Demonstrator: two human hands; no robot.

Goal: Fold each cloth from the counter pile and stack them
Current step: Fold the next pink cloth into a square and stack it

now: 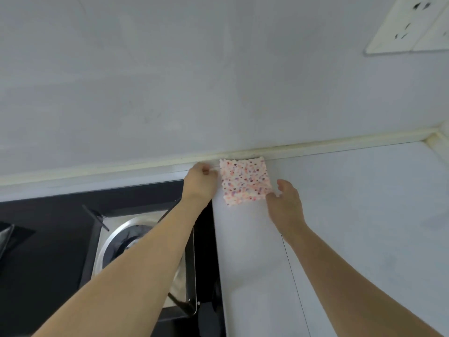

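Observation:
A small folded cloth, white with pink and purple speckles, lies flat on the white counter against the back wall strip. My left hand sits just left of the cloth's upper left edge. Its fingers are curled and I see nothing in them. My right hand is at the cloth's lower right corner. Its fingertips touch that corner and the thumb is stretched out beside the right edge. No cloth pile shows in this view.
A black gas hob with a silver burner ring fills the lower left, under my left forearm. The grey wall rises behind the counter, with a white socket plate at the upper right.

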